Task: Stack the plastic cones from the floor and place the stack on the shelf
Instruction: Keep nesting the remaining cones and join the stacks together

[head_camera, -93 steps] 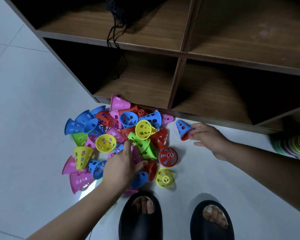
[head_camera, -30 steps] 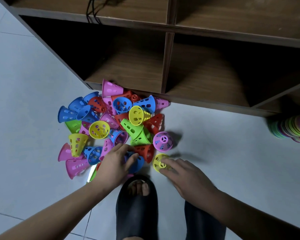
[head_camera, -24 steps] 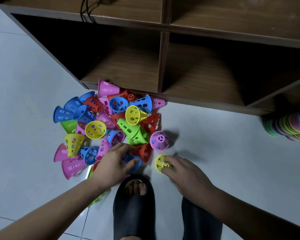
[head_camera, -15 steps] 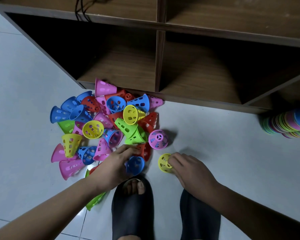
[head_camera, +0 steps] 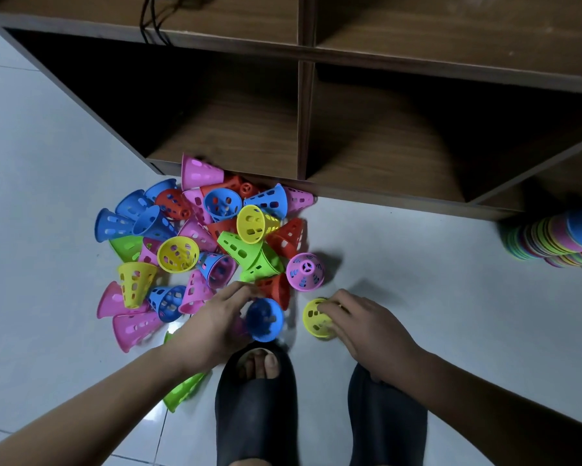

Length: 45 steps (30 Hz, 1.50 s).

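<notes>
Far left, the pile (head_camera: 195, 243) of holed cones lies loose on the floor (head_camera: 40, 169), hard against the foot of the shelf. The cones lie on their sides and point every way, and none that I can see is nested. A green cone (head_camera: 182, 393) lies apart under the left forearm, near the left sandal (head_camera: 256, 415). Being out of the eye-line, it could be trodden on or missed. The left hand (head_camera: 215, 326) has its fingers curled round a blue cone (head_camera: 264, 319), mouth upward. Something pink shows under the palm, too hidden to identify. The picture is soft here, so I cannot judge how firm the grip is. A pink cone (head_camera: 304, 271) stands upright just beyond, between the two hands, and a careless knuckle would likely tip it. The right hand (head_camera: 367, 327) pinches a yellow cone (head_camera: 315, 318) at its rim, low over the floor. Whether it rests there I cannot tell. A light pinch on slick plastic may slip, and a dropped cone would probably roll across the tile. If the two held cones meet off-axis, I judge they would wedge crooked, and the stack would then lean. A leaning stack could shed cones at the lip of the shelf (head_camera: 400, 156). Far right, a tilted stack of discs (head_camera: 552, 237) sits by the shelf end, where a stray cone might knock it.
</notes>
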Each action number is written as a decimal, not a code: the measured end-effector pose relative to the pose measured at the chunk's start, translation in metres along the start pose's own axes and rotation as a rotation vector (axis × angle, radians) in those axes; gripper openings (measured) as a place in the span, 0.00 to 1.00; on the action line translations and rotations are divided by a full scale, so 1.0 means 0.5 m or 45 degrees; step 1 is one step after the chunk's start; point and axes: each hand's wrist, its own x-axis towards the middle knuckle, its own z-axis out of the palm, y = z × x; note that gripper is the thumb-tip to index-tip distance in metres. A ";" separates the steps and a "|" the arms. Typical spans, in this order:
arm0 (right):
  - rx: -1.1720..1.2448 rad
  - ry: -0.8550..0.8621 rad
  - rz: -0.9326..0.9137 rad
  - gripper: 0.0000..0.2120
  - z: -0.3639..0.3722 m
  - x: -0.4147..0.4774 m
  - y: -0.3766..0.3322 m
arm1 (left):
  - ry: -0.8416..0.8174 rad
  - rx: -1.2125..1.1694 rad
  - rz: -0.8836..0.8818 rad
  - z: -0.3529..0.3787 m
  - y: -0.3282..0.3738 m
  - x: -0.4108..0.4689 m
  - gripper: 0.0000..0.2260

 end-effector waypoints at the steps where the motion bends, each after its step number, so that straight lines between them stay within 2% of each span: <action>1: 0.056 0.024 -0.006 0.23 -0.009 -0.002 -0.002 | 0.018 -0.001 -0.004 -0.003 0.003 0.001 0.25; 4: 0.110 0.080 -0.068 0.16 -0.036 -0.001 -0.014 | 0.054 0.014 -0.046 -0.012 0.011 0.000 0.21; 7: 0.216 0.135 -0.077 0.15 -0.051 0.007 -0.019 | -0.049 0.078 -0.047 -0.009 0.018 -0.001 0.31; 9: 0.165 0.112 -0.115 0.13 -0.059 0.010 -0.024 | -0.122 0.063 0.008 -0.004 0.029 0.001 0.35; 14: 0.310 0.243 -0.068 0.14 -0.101 -0.001 -0.045 | -0.181 0.133 0.138 0.012 0.055 0.002 0.34; 19: 0.385 0.346 -0.067 0.14 -0.146 -0.010 -0.057 | -0.205 0.324 0.160 0.047 0.078 0.012 0.34; 25: 0.329 0.528 -0.061 0.12 -0.174 0.007 -0.062 | -0.150 0.263 0.075 0.059 0.093 0.045 0.17; 34: 0.354 0.462 0.003 0.14 -0.169 0.042 -0.046 | 0.043 -0.125 -0.162 0.018 0.107 0.045 0.02; 38: 0.394 0.366 0.089 0.14 -0.160 0.029 -0.047 | 0.124 -0.478 -0.304 0.004 0.121 0.046 0.04; 43: 0.719 0.049 0.313 0.14 -0.120 0.008 -0.050 | 0.226 -0.870 -0.357 -0.010 0.143 0.057 0.06; 45: 1.092 -0.042 0.546 0.09 -0.113 0.008 -0.055 | 0.259 -0.917 -0.368 -0.015 0.151 0.060 0.04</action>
